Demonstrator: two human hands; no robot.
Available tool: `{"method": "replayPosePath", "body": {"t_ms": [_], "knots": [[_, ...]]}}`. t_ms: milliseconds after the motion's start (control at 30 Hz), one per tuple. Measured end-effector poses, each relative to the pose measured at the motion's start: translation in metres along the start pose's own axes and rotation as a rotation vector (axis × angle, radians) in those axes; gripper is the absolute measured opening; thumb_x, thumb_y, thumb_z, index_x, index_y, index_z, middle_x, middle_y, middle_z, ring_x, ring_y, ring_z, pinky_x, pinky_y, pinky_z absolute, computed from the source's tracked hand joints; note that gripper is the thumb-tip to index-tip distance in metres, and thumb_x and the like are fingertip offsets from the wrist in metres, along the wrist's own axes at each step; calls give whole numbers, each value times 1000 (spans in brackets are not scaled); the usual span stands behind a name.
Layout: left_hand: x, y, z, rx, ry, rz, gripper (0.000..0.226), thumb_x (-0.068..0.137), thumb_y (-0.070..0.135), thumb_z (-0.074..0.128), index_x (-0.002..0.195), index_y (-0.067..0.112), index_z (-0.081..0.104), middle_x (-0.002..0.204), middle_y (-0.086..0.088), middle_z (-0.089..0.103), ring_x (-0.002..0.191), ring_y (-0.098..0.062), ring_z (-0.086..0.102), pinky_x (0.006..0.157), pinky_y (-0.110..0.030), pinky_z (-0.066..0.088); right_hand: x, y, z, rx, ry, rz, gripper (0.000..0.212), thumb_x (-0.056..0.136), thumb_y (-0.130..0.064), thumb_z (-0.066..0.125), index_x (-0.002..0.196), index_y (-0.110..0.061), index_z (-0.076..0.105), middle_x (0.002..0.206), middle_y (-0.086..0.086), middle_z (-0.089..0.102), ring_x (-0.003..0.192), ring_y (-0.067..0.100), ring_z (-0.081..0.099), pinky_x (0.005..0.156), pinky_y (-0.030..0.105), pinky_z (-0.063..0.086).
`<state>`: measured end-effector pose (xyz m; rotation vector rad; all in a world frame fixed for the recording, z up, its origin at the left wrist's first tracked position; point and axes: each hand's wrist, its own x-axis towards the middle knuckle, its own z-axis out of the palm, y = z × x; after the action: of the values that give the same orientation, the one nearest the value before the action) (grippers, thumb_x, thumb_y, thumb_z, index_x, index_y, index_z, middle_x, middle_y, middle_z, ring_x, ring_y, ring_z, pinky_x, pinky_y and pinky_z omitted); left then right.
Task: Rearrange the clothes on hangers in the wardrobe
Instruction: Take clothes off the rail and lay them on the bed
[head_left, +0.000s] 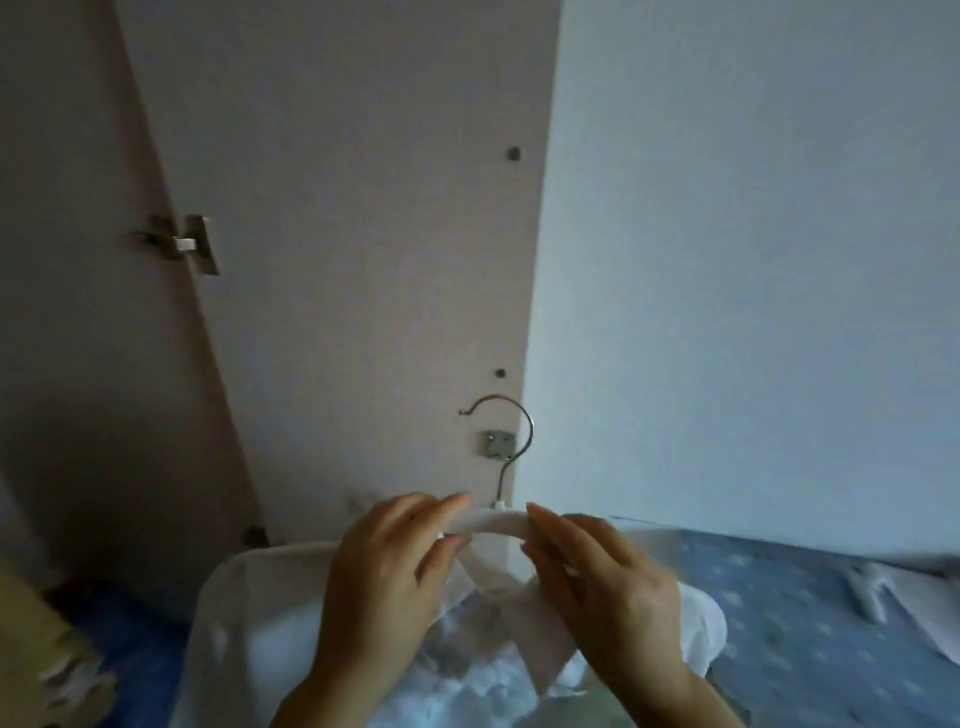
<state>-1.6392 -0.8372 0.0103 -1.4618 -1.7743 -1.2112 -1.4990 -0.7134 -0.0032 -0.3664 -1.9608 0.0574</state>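
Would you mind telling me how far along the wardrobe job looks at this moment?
Done: nothing visibly hung; no rail is in view. In hand: the left hand and right hand both grip the white hanger with a metal hook, a white shirt draped on it. Left: hanging it in the wardrobe.
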Motion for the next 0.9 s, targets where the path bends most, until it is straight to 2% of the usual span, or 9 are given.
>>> {"method": "replayPosePath", "body": {"t_ms": [167, 400, 667, 733, 800, 900], "knots": [[8, 132, 88, -232, -123, 96, 29, 81, 29, 56, 101, 14, 71, 88, -1, 67, 80, -13, 57, 69, -33, 47, -42, 73, -144, -203, 29, 168, 27, 83, -40, 56, 109, -34, 57, 87, -10, 68, 63, 11, 66, 44, 23, 49], [-6, 328, 184, -557, -260, 229, 34, 83, 32, 52, 105, 12, 70, 92, 0, 66, 85, -10, 55, 74, -32, 46, -113, 135, -340, -578, 138, 350, 24, 81, -38, 58, 97, -28, 72, 83, -9, 69, 62, 7, 63, 45, 19, 48], [-37, 518, 259, -925, -409, 426, 35, 82, 32, 54, 105, 10, 69, 93, -4, 68, 89, -11, 54, 75, -29, 48, -192, 153, -514, -970, 248, 512, 23, 84, -38, 58, 107, -33, 62, 86, -11, 67, 65, 3, 60, 53, 16, 45], [-48, 557, 274, -1037, -451, 467, 34, 80, 28, 62, 105, 7, 69, 89, -5, 68, 85, -10, 56, 74, -26, 48, -207, 150, -546, -1075, 258, 544, 23, 84, -38, 59, 106, -33, 64, 86, -11, 67, 64, 3, 59, 53, 17, 45], [-58, 596, 286, -1132, -499, 508, 32, 76, 21, 71, 104, 6, 69, 86, -7, 68, 79, -15, 61, 69, -31, 53, -222, 144, -574, -1166, 272, 588, 23, 84, -37, 60, 105, -31, 65, 87, -11, 68, 64, 5, 62, 52, 19, 49], [-73, 652, 299, -1246, -547, 587, 31, 72, 15, 70, 101, 5, 70, 85, -9, 69, 73, -22, 65, 64, -34, 56, -242, 135, -615, -1301, 279, 670, 24, 83, -36, 60, 103, -29, 70, 87, -10, 69, 64, 6, 64, 51, 22, 52]]}}
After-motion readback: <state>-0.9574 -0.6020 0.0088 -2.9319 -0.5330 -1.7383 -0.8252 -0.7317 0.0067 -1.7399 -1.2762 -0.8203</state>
